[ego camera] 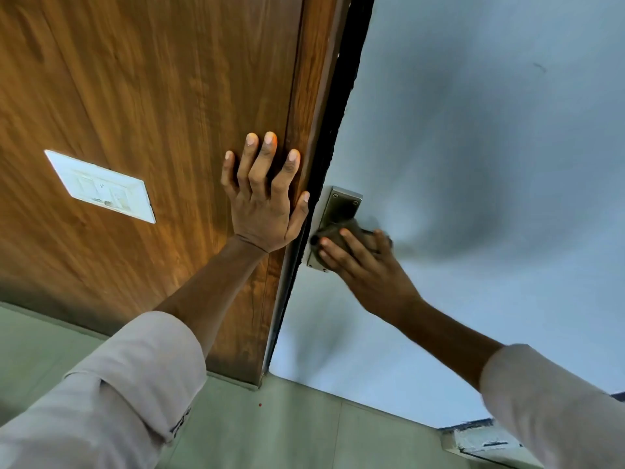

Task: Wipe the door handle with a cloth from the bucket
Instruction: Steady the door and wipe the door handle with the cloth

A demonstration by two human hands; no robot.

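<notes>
A metal door handle plate [341, 206] is fixed to the pale blue-grey door [473, 147], close to its left edge. My right hand [358, 262] presses a grey-brown cloth [338, 231] around the handle; the lever itself is hidden under cloth and fingers. My left hand [263, 194] lies flat with fingers spread on the brown wooden panel [152, 96] next to the door's edge, holding nothing. The bucket is not in view.
A white switch plate [101, 186] is set in the wooden panel at the left. A dark gap [338, 106] runs between the panel and the door. Pale green floor tiles [270, 431] lie below. A grey ledge [483, 441] shows at the bottom right.
</notes>
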